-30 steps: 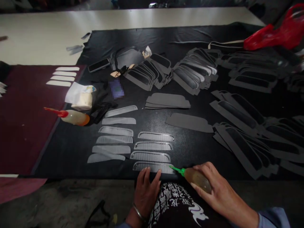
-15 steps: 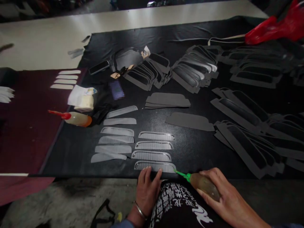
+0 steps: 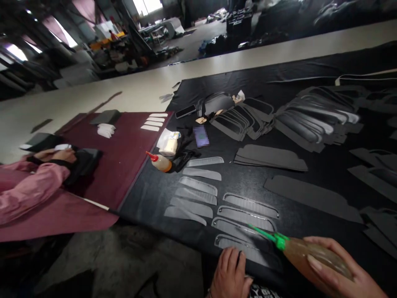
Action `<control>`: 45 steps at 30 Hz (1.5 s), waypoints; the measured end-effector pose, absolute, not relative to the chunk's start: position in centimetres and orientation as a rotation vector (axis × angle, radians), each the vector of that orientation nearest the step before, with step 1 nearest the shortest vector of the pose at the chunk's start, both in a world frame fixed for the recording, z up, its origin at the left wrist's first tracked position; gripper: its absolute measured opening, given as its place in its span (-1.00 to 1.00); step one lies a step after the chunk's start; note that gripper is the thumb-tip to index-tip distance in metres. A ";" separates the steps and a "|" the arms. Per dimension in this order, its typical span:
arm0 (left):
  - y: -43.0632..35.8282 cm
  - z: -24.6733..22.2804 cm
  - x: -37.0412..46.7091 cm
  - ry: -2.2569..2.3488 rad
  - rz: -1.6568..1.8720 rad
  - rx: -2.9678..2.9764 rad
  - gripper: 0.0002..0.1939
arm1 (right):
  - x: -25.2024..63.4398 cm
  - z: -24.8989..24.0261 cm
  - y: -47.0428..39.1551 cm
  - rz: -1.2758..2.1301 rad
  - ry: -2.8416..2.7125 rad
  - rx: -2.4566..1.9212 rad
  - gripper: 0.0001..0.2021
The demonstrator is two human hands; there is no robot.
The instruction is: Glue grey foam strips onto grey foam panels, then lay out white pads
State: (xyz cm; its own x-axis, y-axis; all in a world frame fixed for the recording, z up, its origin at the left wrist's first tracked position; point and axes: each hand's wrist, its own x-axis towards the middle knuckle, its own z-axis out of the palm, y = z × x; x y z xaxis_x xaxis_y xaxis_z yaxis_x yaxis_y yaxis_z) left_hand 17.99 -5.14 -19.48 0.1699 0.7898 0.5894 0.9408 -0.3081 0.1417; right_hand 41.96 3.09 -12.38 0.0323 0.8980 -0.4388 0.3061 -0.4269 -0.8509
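Note:
My right hand (image 3: 341, 269) is wrapped round a squeeze bottle (image 3: 313, 258) of brownish liquid, which looks like glue. Its green nozzle points left, above a short column of pale grey curved strips (image 3: 248, 210). Shiny beads of liquid run along the upper edges of these strips. My left hand (image 3: 231, 269) lies with its fingers stretched on the near edge of the nearest strip (image 3: 251, 252), at the table's front edge. Left of this column, several more grey strips (image 3: 198, 188) lie without visible beads, some overlapping.
Flat dark grey panels (image 3: 269, 157) and stacks of dark frame-shaped pieces (image 3: 316, 116) lie to the right and behind. A red-tipped bottle (image 3: 161, 162), a tissue pack (image 3: 169, 142) and a phone (image 3: 186, 111) stand or lie farther back. A co-worker's pink sleeve (image 3: 37, 190) is at left.
The view has swung left and up, bringing a co-worker into sight. The bottle's nozzle has left the nearest strip's right end and now hovers over the strips. My left hand stays by that strip.

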 end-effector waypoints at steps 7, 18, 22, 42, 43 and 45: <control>-4.1 -15.7 11.8 -1.779 -0.736 -2.169 -0.71 | 34.3 -7.6 4.6 1.424 -1.219 -1.708 -0.51; 5.3 -16.5 1.6 -1.968 -0.537 -2.097 -0.68 | 28.0 -8.1 6.4 1.359 -1.165 -1.641 -0.57; 5.3 -16.8 1.0 -1.938 -0.591 -2.109 -0.72 | 25.6 -7.8 8.0 1.290 -1.220 -1.663 -0.52; 15.1 -16.7 0.6 -1.858 -0.629 -2.306 -0.65 | 19.5 -8.1 15.1 1.027 -1.224 -1.595 -0.53; 15.2 -16.7 0.5 -1.858 -0.636 -2.289 -0.64 | 19.1 -8.2 15.8 1.008 -1.272 -1.572 -0.54; 15.8 -16.6 0.5 -1.864 -0.644 -2.249 -0.61 | 18.2 -8.6 17.1 1.004 -1.335 -1.532 -0.56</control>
State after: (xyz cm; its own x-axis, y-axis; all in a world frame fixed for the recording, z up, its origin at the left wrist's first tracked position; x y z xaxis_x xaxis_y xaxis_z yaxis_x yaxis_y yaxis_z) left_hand 0.51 15.79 -16.64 0.1355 0.8996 0.4153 0.9640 -0.2165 0.1545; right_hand 18.19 17.07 -8.57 0.1086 0.9933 -0.0390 0.3132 -0.0714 -0.9470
